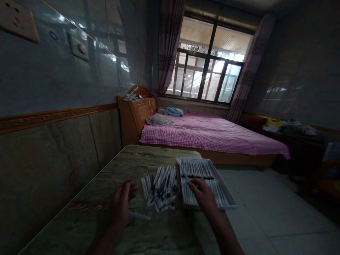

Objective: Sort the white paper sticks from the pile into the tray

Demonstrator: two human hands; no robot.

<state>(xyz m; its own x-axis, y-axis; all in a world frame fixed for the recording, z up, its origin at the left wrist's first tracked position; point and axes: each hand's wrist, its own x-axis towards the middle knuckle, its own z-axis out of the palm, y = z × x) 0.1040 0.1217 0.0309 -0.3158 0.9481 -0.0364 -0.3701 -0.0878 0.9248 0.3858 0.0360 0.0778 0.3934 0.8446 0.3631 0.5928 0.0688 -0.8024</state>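
A pile of white pens with dark parts (162,182) lies on the marbled table (106,184). Right of it, a shallow white tray (224,187) holds rows of similar pens. Over the tray's near left part is my right hand (203,193), its fingers pinched together near a pale pen that slants to the tray's upper left corner. Left of the pile, my left hand (122,198) hovers with curved fingers, and nothing shows clearly between them. One loose pen (140,216) lies on the table just right of my left wrist.
Behind the table stands a bed (212,132) with a pink checked cover and a wooden headboard (145,109). A tiled wall (58,152) runs along the left. Clothes and bags (289,126) lie on furniture at the far right.
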